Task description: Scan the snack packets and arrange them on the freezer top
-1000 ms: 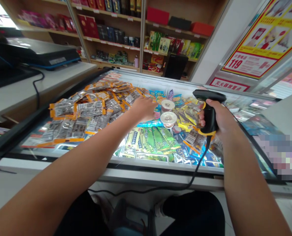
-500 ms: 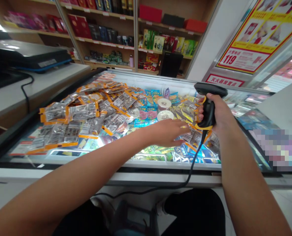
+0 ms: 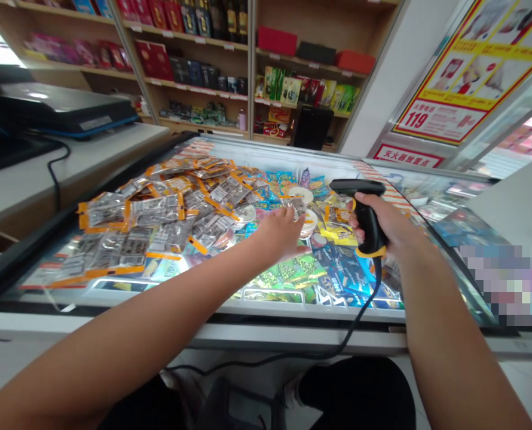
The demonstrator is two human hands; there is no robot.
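My right hand (image 3: 394,230) grips a black barcode scanner (image 3: 365,218) with yellow trim, its head pointing left over the glass lid of a chest freezer (image 3: 293,307). My left hand (image 3: 281,234) hovers just left of the scanner and pinches a silver-and-orange snack packet (image 3: 296,206) at its fingertips. A wide pile of the same packets (image 3: 158,209) covers the left half of the lid. A smaller heap of yellow-edged packets (image 3: 335,222) lies under the scanner head. Ice-cream wrappers and round cups show through the glass below.
The scanner's black cable (image 3: 360,310) hangs over the freezer's front edge to the floor. A white counter (image 3: 91,149) at the left carries a black register (image 3: 60,107) and a cord. Stocked shelves (image 3: 257,77) stand behind; a yellow poster (image 3: 467,77) hangs at the right.
My left hand went from the big pile to the small heap on the right, then drew back left holding a packet. The scanner has come lower and slightly left.
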